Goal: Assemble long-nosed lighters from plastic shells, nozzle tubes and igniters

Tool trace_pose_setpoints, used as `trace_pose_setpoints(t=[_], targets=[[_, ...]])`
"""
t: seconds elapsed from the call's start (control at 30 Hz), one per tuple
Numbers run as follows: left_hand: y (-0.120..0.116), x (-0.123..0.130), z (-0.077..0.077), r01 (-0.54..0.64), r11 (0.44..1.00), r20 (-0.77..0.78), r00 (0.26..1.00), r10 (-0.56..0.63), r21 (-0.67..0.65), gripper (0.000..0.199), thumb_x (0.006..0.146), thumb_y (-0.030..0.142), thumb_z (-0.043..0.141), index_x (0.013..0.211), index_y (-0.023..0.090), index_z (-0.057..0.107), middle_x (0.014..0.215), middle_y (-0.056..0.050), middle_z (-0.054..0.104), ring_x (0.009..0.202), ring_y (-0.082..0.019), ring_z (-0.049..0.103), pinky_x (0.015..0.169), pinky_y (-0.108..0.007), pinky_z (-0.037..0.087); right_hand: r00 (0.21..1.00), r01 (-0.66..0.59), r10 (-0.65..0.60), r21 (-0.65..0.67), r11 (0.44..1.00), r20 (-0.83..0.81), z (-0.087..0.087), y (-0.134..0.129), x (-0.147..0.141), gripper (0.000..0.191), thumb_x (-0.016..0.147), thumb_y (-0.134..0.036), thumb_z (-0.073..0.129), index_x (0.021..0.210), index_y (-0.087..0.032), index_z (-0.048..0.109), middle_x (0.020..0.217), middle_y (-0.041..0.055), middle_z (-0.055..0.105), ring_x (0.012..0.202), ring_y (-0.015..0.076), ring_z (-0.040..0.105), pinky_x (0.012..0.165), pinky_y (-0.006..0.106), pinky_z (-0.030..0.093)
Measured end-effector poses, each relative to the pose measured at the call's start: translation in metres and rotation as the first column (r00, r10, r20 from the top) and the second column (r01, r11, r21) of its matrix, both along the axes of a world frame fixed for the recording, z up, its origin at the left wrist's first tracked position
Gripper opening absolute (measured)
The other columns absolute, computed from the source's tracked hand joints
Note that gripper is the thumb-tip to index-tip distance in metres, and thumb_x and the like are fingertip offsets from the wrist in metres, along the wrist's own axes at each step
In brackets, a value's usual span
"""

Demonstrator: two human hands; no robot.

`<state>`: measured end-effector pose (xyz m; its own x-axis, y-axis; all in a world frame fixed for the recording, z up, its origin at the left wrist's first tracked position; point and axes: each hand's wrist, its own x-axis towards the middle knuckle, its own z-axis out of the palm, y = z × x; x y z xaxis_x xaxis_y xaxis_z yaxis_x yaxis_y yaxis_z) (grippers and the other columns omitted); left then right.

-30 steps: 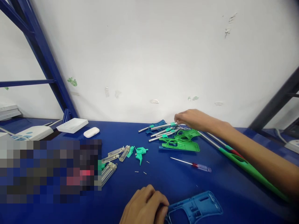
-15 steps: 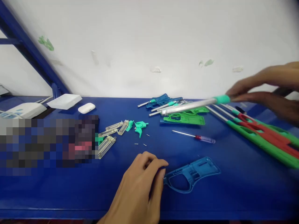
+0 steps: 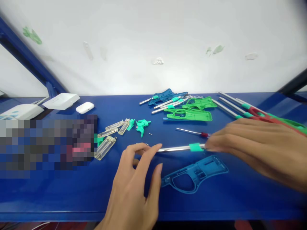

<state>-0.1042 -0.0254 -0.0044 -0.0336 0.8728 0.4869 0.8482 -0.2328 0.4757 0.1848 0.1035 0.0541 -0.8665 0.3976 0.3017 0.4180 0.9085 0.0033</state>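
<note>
My right hand [image 3: 254, 147] pinches the handle end of a metal lighter tube [image 3: 175, 148] with a teal collar [image 3: 196, 147]. The tube points left above the table, its tip at the index fingertip of my left hand [image 3: 131, 182]. My left hand's thumb and index finger are apart; whether the fingertip presses on the tube cannot be made out. Just below the tube lies a blue lighter handle half [image 3: 213, 166], inner side up, near my left thumb. Behind my right hand a screwdriver [image 3: 189, 131] is partly covered.
Clear fuel tanks [image 3: 105, 148], teal triggers [image 3: 143, 125] and a small screw [image 3: 150, 134] lie at centre left. Green handle halves [image 3: 201, 115] and more tubes [image 3: 165, 108] are at the back; assembled lighters [image 3: 254, 111] at right. A white case [image 3: 84, 107] sits at left.
My right hand has brought the metal tube down and left, over the blue handle half. My left hand has let go of the handle half's narrow end and spread its thumb and index finger.
</note>
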Motion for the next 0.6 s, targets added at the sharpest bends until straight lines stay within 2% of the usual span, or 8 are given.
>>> trace_pose_setpoints(t=[0.07,0.17,0.3,0.4,0.5,0.6], targets=[[0.001,-0.001,-0.004,0.002,1.000,-0.088,0.996,0.000,0.024,0.040,0.107,0.022,0.053,0.146,0.030,0.055,0.131,-0.007,0.057,0.107,-0.018,0.065,0.086,-0.031,0.061,1.000,-0.006,0.006,0.003,1.000,0.011,-0.004,0.001,0.004,0.033,0.113,-0.025,0.040,0.130,-0.042,0.063,0.115,-0.0027,0.077,0.099,0.0234,0.073,0.086,0.041,0.053],[0.002,-0.005,-0.006,-0.005,0.998,-0.157,0.988,0.014,0.056,0.038,0.107,0.021,0.055,0.144,0.026,0.057,0.129,-0.008,0.059,0.112,-0.022,0.064,0.080,-0.033,0.061,1.000,0.002,-0.002,-0.023,1.000,-0.006,-0.004,-0.002,0.007,0.032,0.113,-0.028,0.040,0.131,-0.042,0.062,0.114,-0.0021,0.076,0.100,0.0238,0.073,0.083,0.041,0.055],[0.002,-0.013,-0.008,0.012,0.999,-0.184,0.983,-0.005,0.036,0.023,0.106,0.021,0.058,0.127,0.026,0.065,0.124,-0.007,0.063,0.115,-0.024,0.063,0.084,-0.036,0.061,1.000,-0.015,0.014,-0.039,0.999,-0.012,-0.001,-0.009,0.003,0.032,0.114,-0.029,0.037,0.130,-0.041,0.062,0.114,-0.0024,0.075,0.101,0.0221,0.073,0.083,0.039,0.056],[0.003,-0.018,-0.008,0.032,0.999,-0.154,0.988,-0.031,-0.001,0.013,0.107,0.021,0.056,0.112,0.028,0.066,0.119,-0.004,0.066,0.111,-0.022,0.067,0.078,-0.031,0.059,1.000,-0.013,0.013,-0.036,0.999,-0.005,-0.002,-0.011,-0.002,0.032,0.115,-0.028,0.036,0.131,-0.039,0.062,0.116,-0.0022,0.074,0.102,0.0205,0.071,0.086,0.037,0.053],[0.001,-0.023,-0.003,0.017,0.999,-0.123,0.992,-0.022,-0.036,0.010,0.110,0.028,0.053,0.112,0.031,0.062,0.110,0.002,0.070,0.097,-0.016,0.072,0.079,-0.028,0.059,0.999,-0.035,0.035,-0.012,0.999,-0.011,-0.004,-0.011,-0.005,0.034,0.117,-0.027,0.034,0.134,-0.036,0.062,0.119,-0.0019,0.072,0.107,0.0184,0.068,0.092,0.033,0.049],[-0.008,-0.032,0.005,0.006,1.000,-0.135,0.991,-0.008,-0.017,0.012,0.112,0.040,0.051,0.113,0.033,0.061,0.102,0.008,0.073,0.090,-0.012,0.074,0.084,-0.022,0.057,0.999,-0.042,0.042,0.009,0.999,-0.004,-0.006,-0.014,-0.008,0.035,0.119,-0.028,0.033,0.133,-0.034,0.064,0.120,-0.0021,0.072,0.108,0.0173,0.067,0.095,0.031,0.047]])
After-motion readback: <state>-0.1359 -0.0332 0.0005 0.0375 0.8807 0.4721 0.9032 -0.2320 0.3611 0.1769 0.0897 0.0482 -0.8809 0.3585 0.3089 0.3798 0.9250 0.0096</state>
